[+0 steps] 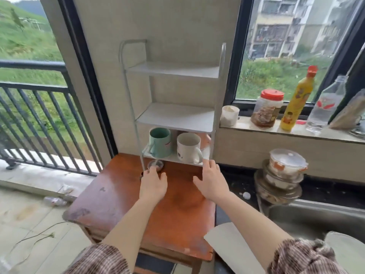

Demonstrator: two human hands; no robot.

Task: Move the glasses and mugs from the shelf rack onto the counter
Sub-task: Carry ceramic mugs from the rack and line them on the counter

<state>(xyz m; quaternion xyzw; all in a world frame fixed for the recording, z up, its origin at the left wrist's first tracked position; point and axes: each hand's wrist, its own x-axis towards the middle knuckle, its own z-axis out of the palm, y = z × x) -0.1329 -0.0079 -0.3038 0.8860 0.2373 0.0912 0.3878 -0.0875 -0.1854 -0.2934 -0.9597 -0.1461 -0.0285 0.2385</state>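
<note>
Left hand [153,182]: fingers loose, tips touching small glass [155,164] (already on counter [177,224]). Green mug [160,142], white mug [188,147] on shelf rack [175,117] bottom tier, not yet moved. Right hand [212,180]: spread, holding nothing, just below white mug.

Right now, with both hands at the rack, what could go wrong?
1. The glass stands on the table just past the left hand, beside a leg of the rack; a reach for the mugs could knock it over.
2. The green mug and white mug stand close together under a low shelf; lifting one may bump the other or the shelf.
3. The rack looks tall and slim; the right hand, near its front post, could nudge it.
</note>
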